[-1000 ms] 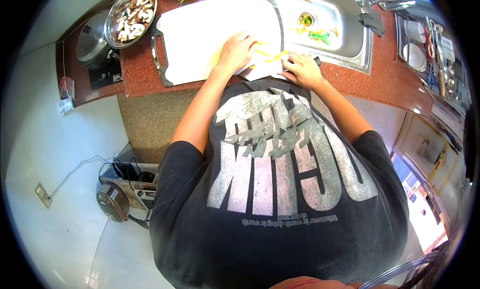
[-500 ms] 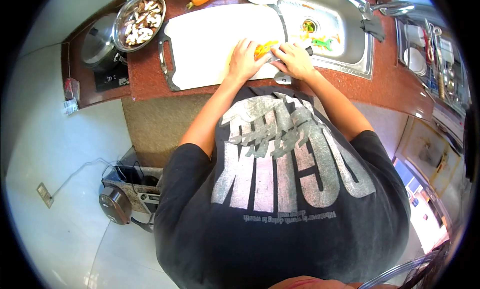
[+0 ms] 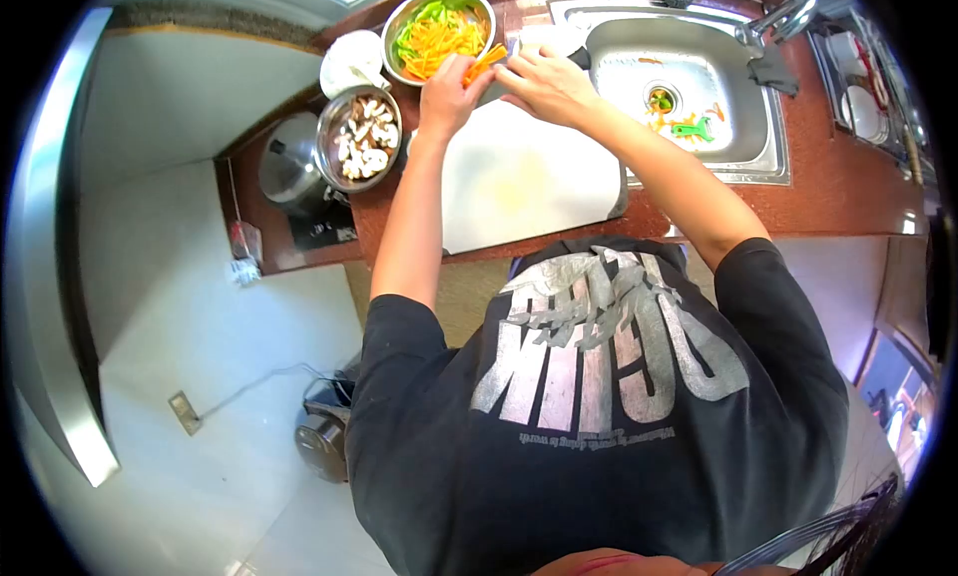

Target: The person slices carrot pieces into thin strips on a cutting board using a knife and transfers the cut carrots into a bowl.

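Observation:
My left hand (image 3: 451, 99) is closed on a bunch of orange carrot strips (image 3: 488, 61), held at the near right rim of a metal bowl (image 3: 387, 49). In that bowl lie more carrot strips (image 3: 439, 47) and green strips. Close beside it, my right hand (image 3: 551, 85) is closed round a knife; its dark handle end (image 3: 581, 57) shows past the hand, and the blade is mostly hidden between the hands. Below both hands lies the white cutting board (image 3: 539, 182), its surface faintly stained yellow.
Left of the board stands a bowl of sliced mushrooms (image 3: 361, 147), with a white dish (image 3: 349, 62) behind it. A lidded pot (image 3: 294, 162) sits further left. On the right is a steel sink (image 3: 733, 127) holding a green peeler (image 3: 693, 129) and scraps. A dish rack (image 3: 848, 82) stands beyond it.
Both hands have moved from the board's right side to the bowl beyond its far edge, with the carrot strips between them. The head view has shifted, showing the whole vegetable bowl.

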Motion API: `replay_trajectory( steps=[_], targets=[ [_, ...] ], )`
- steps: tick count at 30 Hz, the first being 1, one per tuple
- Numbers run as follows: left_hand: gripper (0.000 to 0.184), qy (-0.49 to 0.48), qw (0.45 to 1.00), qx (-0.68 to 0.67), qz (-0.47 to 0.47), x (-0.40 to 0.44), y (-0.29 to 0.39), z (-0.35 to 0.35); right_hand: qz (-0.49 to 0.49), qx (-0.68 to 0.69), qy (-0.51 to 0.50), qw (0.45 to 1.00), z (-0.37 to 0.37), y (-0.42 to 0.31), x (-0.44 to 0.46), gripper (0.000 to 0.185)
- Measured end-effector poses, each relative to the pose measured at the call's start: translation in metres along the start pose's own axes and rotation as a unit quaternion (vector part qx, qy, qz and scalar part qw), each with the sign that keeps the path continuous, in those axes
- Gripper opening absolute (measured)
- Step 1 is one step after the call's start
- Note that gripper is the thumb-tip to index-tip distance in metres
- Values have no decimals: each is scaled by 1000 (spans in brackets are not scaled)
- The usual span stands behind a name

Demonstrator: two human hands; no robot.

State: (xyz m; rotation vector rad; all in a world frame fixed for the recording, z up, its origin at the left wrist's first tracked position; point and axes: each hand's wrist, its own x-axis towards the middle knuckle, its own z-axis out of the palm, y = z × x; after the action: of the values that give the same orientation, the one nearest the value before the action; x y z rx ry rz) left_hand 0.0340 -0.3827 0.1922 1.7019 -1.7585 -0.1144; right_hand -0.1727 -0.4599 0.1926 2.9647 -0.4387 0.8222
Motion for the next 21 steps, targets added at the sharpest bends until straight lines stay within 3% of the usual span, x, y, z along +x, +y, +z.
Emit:
replay_trajectory(
  steps=[2, 5, 7, 8, 9, 12, 16, 21],
  targets=[
    [32, -50, 999, -12, -16, 23, -14, -13, 30, -39, 20, 999, 8, -4, 8, 33],
    [35, -4, 974, -28, -226, 48, -60, -15, 98, -29, 28, 994, 11, -26, -8, 35],
    [45, -5, 975, 46, -217, 51, -103, -13, 114, -16, 14, 993, 0, -43, -33, 33],
    [56, -57, 969, 219, -103, 46, -118, -14, 129, 6, -17, 991, -8, -54, -50, 31],
    [56, -57, 968, 220, -102, 48, -115, -21, 138, 42, -32, 989, -11, -60, -67, 31],
    [50, 74, 970, 11, -233, 55, -123, -37, 163, 57, -61, 983, -24, -78, -113, 33],
    [26, 184, 961, -62, -197, 62, -98, -58, 177, 56, -83, 979, -27, -81, -140, 41],
    [28, 291, 947, 30, -136, 68, -79, -49, 143, 66, -80, 984, -20, -73, -132, 41]
  ],
)
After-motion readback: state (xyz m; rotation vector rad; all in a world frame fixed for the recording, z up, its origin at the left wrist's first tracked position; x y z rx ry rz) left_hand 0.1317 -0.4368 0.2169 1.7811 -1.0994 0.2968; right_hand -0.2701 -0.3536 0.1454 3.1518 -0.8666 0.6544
